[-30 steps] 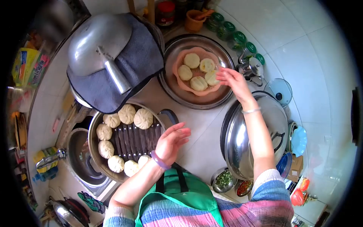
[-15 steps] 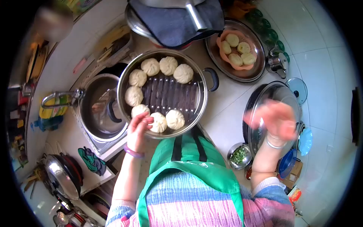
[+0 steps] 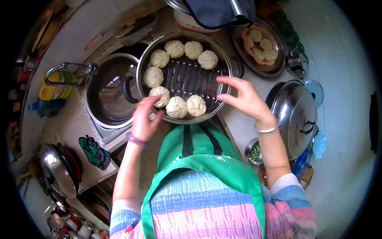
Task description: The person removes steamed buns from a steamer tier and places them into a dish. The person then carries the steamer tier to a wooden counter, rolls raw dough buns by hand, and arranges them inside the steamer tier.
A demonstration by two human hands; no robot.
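Note:
A round metal steamer tray (image 3: 139, 75) with dark handles carries several pleated buns (image 3: 174, 49) along its wall. Dark perforated slats (image 3: 187, 79) show in the middle and right. My left hand (image 3: 144, 121) is at the tray's lower-left rim, fingers bent and thumb apart, beside the nearest bun (image 3: 160, 96); it appears to hold nothing. My right hand (image 3: 246, 99) reaches over the right side of the tray with thumb and forefinger spread and nothing between them. Whether either hand touches the rim, I cannot tell.
Left of the tray is a sink (image 3: 111, 91) with a tap (image 3: 65, 67). A peach basket of pale dough pieces (image 3: 260, 46) lies in a metal pan at upper right. A large lidded pan (image 3: 294, 119) and a bowl of chopped greens (image 3: 254, 153) are on the right.
My right hand has moved left from above the large lid to the tray's right side. My left hand has drawn back from the front buns. The view has shifted slightly.

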